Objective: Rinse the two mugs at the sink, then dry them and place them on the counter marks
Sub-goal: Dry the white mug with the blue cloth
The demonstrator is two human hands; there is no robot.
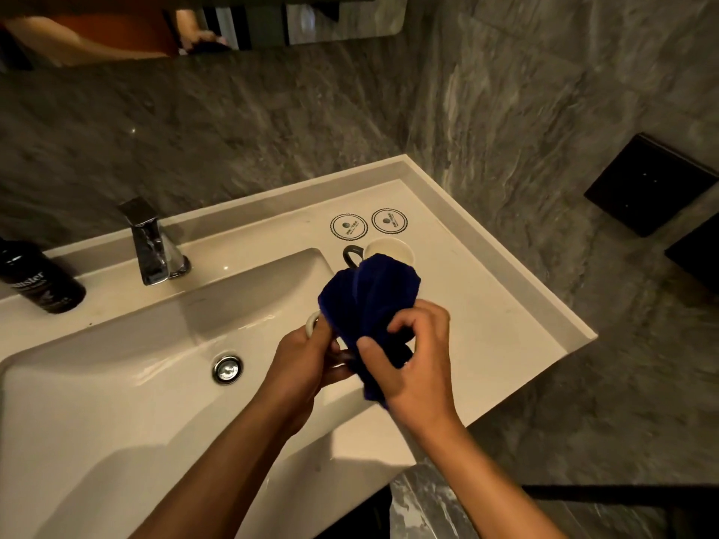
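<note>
Mugs are two here, and both sit near the hands at the right end of the sink (116,402), a wide pale basin whose drain plug (227,368) lies to the left of the left hand's grip. Beyond both hands runs the white worktop (486,305), bounded by grey stone walls. A chrome tap (153,243) stands well to the far left of the grips, and a dark bottle (39,280) lies further left still at the picture's edge.

A dark blue cloth (369,301) is bunched between the hands and rises above them. The right hand (412,363) has its grip clamped on the lower folds of this cloth, thumb and fingers pinched into the fabric. The left hand (307,355) has its grip closed on the held mug (313,322), which is almost wholly wrapped in the cloth; only a bit of pale rim or handle shows at the hand's far left side. How the fingers lie on it cannot be told.

Just beyond the cloth stands the second mug (389,249), upright on the worktop, pale inside, with a dark handle pointing left. Further beyond it are two round counter marks (349,226), side by side, both bare.
</note>
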